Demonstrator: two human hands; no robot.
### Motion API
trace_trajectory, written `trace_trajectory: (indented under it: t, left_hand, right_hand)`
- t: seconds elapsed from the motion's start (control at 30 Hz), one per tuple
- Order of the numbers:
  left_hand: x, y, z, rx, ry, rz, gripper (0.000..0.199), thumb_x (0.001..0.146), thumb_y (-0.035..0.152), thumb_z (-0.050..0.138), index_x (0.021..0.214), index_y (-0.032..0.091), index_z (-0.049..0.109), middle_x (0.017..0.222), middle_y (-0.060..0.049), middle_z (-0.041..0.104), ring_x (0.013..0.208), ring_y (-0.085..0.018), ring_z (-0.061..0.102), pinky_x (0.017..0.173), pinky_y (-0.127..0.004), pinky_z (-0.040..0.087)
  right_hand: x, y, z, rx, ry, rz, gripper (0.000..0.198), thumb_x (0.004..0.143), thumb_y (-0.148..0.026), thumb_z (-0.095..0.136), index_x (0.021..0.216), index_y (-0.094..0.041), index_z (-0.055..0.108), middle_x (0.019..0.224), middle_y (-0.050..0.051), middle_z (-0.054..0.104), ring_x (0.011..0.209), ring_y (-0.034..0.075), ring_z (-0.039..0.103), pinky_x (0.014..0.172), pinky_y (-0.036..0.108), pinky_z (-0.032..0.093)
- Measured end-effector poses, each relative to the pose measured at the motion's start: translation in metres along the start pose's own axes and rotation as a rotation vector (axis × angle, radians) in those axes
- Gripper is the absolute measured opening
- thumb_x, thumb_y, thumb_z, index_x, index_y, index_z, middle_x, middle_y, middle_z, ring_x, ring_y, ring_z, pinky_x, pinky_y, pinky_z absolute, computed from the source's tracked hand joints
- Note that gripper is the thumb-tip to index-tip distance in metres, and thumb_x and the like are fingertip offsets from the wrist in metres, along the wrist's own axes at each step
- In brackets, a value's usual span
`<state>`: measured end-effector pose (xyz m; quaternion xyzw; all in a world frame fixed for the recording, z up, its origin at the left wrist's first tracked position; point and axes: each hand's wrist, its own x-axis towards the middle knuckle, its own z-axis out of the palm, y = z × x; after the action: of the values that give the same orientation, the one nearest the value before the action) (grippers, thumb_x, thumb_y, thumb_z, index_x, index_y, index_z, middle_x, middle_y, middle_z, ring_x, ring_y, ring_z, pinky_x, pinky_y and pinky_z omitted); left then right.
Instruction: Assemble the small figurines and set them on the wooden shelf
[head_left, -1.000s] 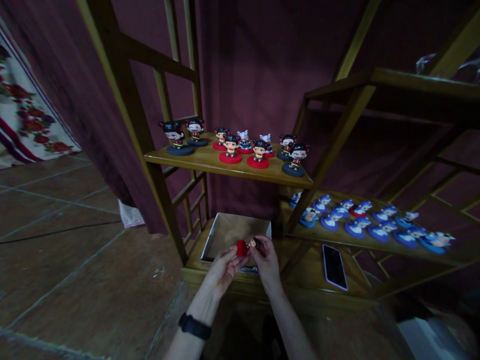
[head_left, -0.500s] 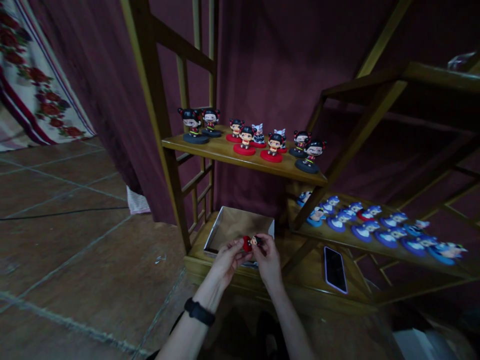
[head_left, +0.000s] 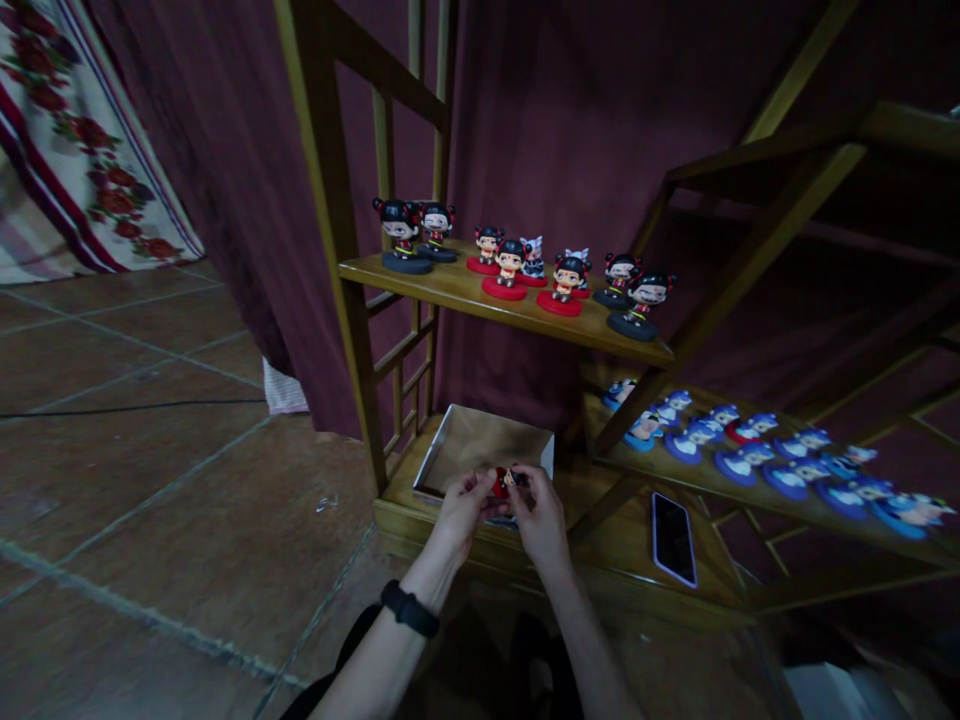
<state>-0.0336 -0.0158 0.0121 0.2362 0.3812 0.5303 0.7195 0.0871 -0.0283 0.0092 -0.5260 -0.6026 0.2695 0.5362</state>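
Between both hands is a small black-haired figurine (head_left: 511, 479) lying sideways, its red round base to the left. My left hand (head_left: 466, 505), with a dark band on the wrist, pinches the base. The fingers of my right hand (head_left: 538, 512) close on the head end. Both hands are over the near edge of an open cardboard box (head_left: 487, 435), which stands on the bottom board of a wooden shelf unit. Part of the figurine is covered by the fingers.
On the upper shelf (head_left: 450, 287) stand several figurines on red or dark bases. A lower shelf at the right holds several blue-based figurines (head_left: 742, 460). A phone (head_left: 673, 538) lies right of my hands. Slanting wooden posts and a dark curtain (head_left: 525, 130) frame the unit.
The view has shifted slightly, so the shelves appear a little further right. Both hands keep hold of the figurine over the box, with hardly any change in grip.
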Motion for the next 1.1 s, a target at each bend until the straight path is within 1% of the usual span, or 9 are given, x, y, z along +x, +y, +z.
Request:
trace_trajectory:
  t: [0.17, 0.33, 0.47, 0.6, 0.77, 0.87, 1.0, 1.07, 1.1]
  left_hand:
    - [-0.001, -0.002, 0.002, -0.002, 0.024, 0.016, 0.026, 0.065, 0.032, 0.071, 0.071, 0.012, 0.056, 0.067, -0.006, 0.065, 0.057, -0.014, 0.063, 0.061, -0.028, 0.052]
    - [0.002, -0.005, 0.001, 0.012, 0.021, 0.001, 0.029, 0.063, 0.034, 0.073, 0.069, 0.011, 0.056, 0.065, -0.006, 0.065, 0.055, -0.014, 0.062, 0.059, -0.029, 0.052]
    - [0.005, -0.006, -0.001, 0.007, 0.042, 0.0, 0.029, 0.064, 0.035, 0.072, 0.071, 0.01, 0.058, 0.063, -0.006, 0.064, 0.053, -0.014, 0.061, 0.058, -0.029, 0.052]
    - [0.006, -0.006, -0.001, -0.011, 0.058, -0.011, 0.028, 0.064, 0.034, 0.072, 0.071, 0.01, 0.058, 0.065, -0.007, 0.065, 0.055, -0.015, 0.061, 0.057, -0.029, 0.052]
    - [0.008, -0.009, -0.001, -0.004, 0.074, -0.006, 0.024, 0.059, 0.025, 0.076, 0.064, 0.01, 0.057, 0.057, -0.003, 0.061, 0.053, -0.013, 0.059, 0.058, -0.029, 0.053]
    - [0.009, -0.011, -0.001, -0.023, 0.087, -0.008, 0.021, 0.06, 0.021, 0.074, 0.065, 0.01, 0.057, 0.057, -0.003, 0.061, 0.051, -0.013, 0.058, 0.056, -0.028, 0.052]
    - [0.011, -0.013, -0.001, -0.109, 0.127, -0.032, 0.014, 0.065, 0.015, 0.069, 0.067, 0.011, 0.056, 0.059, -0.005, 0.063, 0.053, -0.014, 0.061, 0.054, -0.027, 0.052]
    - [0.013, -0.015, -0.002, -0.141, 0.13, -0.073, 0.01, 0.067, 0.013, 0.067, 0.071, 0.011, 0.057, 0.063, -0.007, 0.065, 0.056, -0.015, 0.062, 0.057, -0.028, 0.053]
    - [0.014, -0.016, -0.003, -0.152, 0.124, -0.089, 0.01, 0.068, 0.012, 0.066, 0.072, 0.01, 0.058, 0.064, -0.007, 0.065, 0.056, -0.015, 0.062, 0.057, -0.028, 0.053]
  right_hand:
    - [-0.001, 0.005, 0.001, 0.068, 0.013, 0.072, 0.028, 0.076, -0.032, 0.056, 0.102, -0.024, 0.057, 0.099, 0.004, 0.061, 0.091, 0.019, 0.057, 0.082, 0.032, 0.045]
    - [-0.001, 0.01, 0.001, 0.041, 0.011, 0.085, 0.023, 0.077, -0.033, 0.055, 0.098, -0.024, 0.058, 0.096, 0.003, 0.062, 0.089, 0.018, 0.058, 0.079, 0.031, 0.046]
    - [0.0, 0.006, 0.001, 0.018, -0.016, 0.071, 0.021, 0.077, -0.031, 0.054, 0.097, -0.025, 0.058, 0.095, 0.003, 0.063, 0.085, 0.017, 0.059, 0.077, 0.03, 0.047]
    - [0.0, 0.0, 0.0, 0.001, -0.053, 0.038, 0.021, 0.078, -0.03, 0.053, 0.097, -0.027, 0.058, 0.097, 0.002, 0.062, 0.089, 0.018, 0.059, 0.078, 0.031, 0.046]
    - [0.0, 0.001, 0.001, 0.0, -0.09, 0.021, 0.019, 0.079, -0.03, 0.051, 0.096, -0.028, 0.06, 0.095, 0.002, 0.063, 0.089, 0.018, 0.059, 0.079, 0.031, 0.046]
    - [0.0, 0.004, 0.005, 0.059, -0.08, 0.048, 0.023, 0.077, -0.031, 0.054, 0.099, -0.027, 0.06, 0.097, 0.002, 0.064, 0.09, 0.019, 0.059, 0.082, 0.032, 0.046]
    - [0.001, 0.013, 0.011, 0.243, -0.008, 0.126, 0.043, 0.073, -0.03, 0.06, 0.114, -0.025, 0.053, 0.113, 0.005, 0.06, 0.104, 0.02, 0.056, 0.091, 0.035, 0.043]
    - [0.002, 0.019, 0.012, 0.29, 0.006, 0.197, 0.043, 0.072, -0.032, 0.061, 0.113, -0.024, 0.054, 0.112, 0.006, 0.061, 0.102, 0.02, 0.057, 0.089, 0.035, 0.044]
    - [0.003, 0.022, 0.013, 0.309, -0.011, 0.23, 0.04, 0.071, -0.032, 0.061, 0.11, -0.023, 0.056, 0.109, 0.006, 0.063, 0.098, 0.02, 0.059, 0.086, 0.035, 0.046]
